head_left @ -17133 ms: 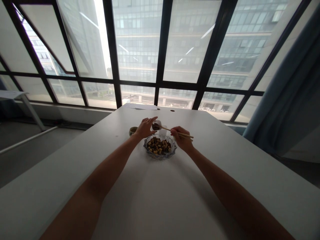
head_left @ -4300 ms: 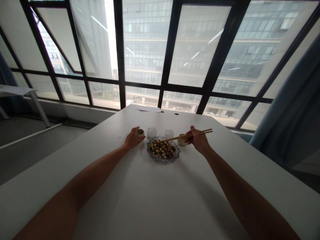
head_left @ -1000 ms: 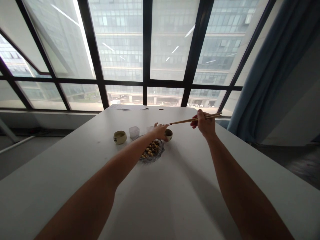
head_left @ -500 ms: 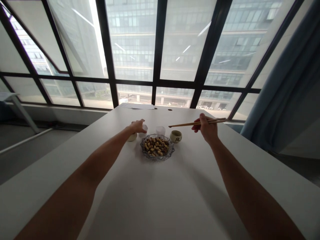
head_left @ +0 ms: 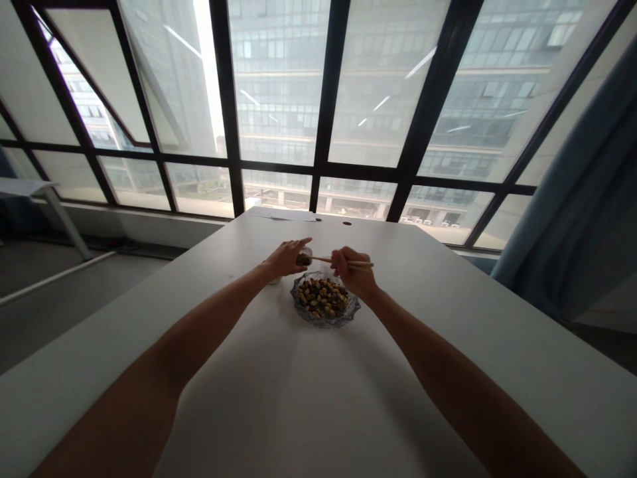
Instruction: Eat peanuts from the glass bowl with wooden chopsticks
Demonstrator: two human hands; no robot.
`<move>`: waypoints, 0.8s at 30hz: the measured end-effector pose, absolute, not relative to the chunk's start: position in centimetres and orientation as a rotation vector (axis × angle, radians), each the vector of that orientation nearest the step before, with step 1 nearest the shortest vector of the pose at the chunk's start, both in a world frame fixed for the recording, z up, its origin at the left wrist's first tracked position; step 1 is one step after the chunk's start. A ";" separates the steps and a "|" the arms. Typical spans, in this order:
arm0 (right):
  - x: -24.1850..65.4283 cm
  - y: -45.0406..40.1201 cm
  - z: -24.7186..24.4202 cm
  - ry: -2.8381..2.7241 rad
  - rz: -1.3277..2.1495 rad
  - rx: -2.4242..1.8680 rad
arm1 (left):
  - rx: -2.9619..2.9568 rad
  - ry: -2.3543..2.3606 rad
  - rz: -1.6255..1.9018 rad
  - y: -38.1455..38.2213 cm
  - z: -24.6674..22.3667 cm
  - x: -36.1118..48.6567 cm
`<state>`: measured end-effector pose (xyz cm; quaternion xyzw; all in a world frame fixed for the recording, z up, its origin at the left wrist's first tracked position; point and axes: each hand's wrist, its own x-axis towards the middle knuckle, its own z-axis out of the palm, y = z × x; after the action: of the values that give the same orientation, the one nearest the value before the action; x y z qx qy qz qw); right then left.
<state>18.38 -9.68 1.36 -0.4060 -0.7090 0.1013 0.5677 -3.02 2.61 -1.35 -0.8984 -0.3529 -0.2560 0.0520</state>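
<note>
My left hand [head_left: 287,259] is curved around a small clear cup [head_left: 304,257] with dark bits in it, the cup tilted toward me. In my right hand [head_left: 352,269] are wooden chopsticks [head_left: 322,258], their tips at the cup's mouth. Just below both hands sits a scalloped glass bowl [head_left: 326,322] full of brown and yellowish nuts. Another clear cup [head_left: 328,267] stands behind the bowl, partly covered by my right hand. A pale cup [head_left: 275,281] shows only in part under my left wrist.
The white table [head_left: 279,398] reaches to the windows. White paper [head_left: 283,214] lies at its far edge, near two dark round holes. A blue curtain [head_left: 562,219] hangs at the right, and another table [head_left: 24,188] stands at the far left.
My right hand has moved left with the chopsticks, from beside the patterned cup to the clear cup at my left hand. That cup is now tilted. The patterned cup is hidden.
</note>
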 end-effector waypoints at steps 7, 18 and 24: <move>19.9 -10.0 2.0 -1.584 0.287 -1.014 | -2.740 -1.232 -0.623 3.2 -1.9 -1.8; 25.8 -11.7 4.6 -1.664 0.744 -1.311 | -2.836 -1.352 -0.386 1.9 -1.7 -2.6; 23.7 -10.7 2.1 -1.659 0.873 -1.178 | -2.723 -1.184 -0.490 2.1 -1.8 -2.1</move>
<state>23.69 -10.73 2.11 -0.4760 -0.6702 0.3525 0.4471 -2.15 2.14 -1.82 -0.9028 -0.3926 -0.1626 0.0657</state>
